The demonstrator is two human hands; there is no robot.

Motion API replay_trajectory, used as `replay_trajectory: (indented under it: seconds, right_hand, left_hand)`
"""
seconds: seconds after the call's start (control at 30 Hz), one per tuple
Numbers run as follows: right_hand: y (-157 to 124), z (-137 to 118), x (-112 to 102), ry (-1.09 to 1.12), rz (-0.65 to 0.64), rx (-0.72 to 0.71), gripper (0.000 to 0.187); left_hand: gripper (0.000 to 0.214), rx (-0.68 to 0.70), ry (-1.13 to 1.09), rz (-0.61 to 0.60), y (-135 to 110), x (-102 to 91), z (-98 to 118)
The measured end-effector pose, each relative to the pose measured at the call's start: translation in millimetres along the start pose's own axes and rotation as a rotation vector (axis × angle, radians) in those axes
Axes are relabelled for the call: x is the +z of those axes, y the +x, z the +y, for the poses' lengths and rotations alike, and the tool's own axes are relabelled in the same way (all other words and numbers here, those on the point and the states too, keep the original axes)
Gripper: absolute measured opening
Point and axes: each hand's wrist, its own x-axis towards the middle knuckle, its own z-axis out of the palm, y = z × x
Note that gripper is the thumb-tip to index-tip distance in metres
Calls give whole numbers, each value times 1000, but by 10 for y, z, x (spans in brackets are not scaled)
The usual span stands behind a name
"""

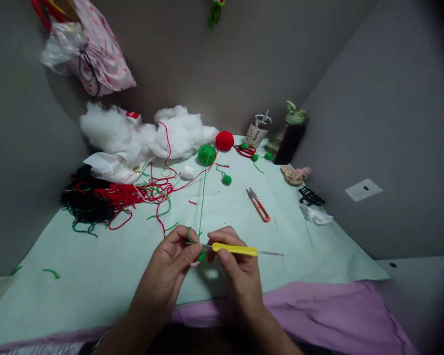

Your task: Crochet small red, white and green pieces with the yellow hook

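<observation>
My left hand (173,259) pinches a small red, white and green crochet piece (199,257), with green yarn looped over its forefinger. My right hand (237,264) is closed round a yellow-handled crochet hook (235,249), whose metal tip points left into the piece. A green strand (203,197) runs from the piece up to a green yarn ball (207,154) further back on the pale green table cover (96,276). Both hands hover above the table's near edge.
Orange snips (259,204) lie right of centre. A red yarn ball (224,140), white stuffing (144,133) and a tangle of red, black and green yarn (103,197) lie behind. A cup (258,130) and a bottle (290,133) stand at the back right corner. Purple cloth (336,315) covers the near edge.
</observation>
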Motion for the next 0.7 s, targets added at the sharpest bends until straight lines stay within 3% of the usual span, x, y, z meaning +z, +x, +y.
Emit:
replay_trajectory:
  seconds: [0.17, 0.3, 0.43, 0.6, 0.7]
  right_hand:
    - [-1, -15, -36, 107, -33, 5, 18]
    - [-18, -78, -50, 70, 3, -40, 20]
    - [-12, -134, -25, 6, 31, -72, 9]
    - [-64, -207, 26, 33, 119, -7, 8]
    - [-144, -242, 54, 67, 201, 75, 7]
  left_hand:
    - [20, 89, 77, -32, -99, 0, -59]
    - [33, 76, 95, -22, -157, 12, -67]
    - [48, 97, 132, -31, -197, 33, -97]
    - [47, 217, 234, 10, -286, 32, -129]
    - [53, 176, 237, -4, -396, 45, -113]
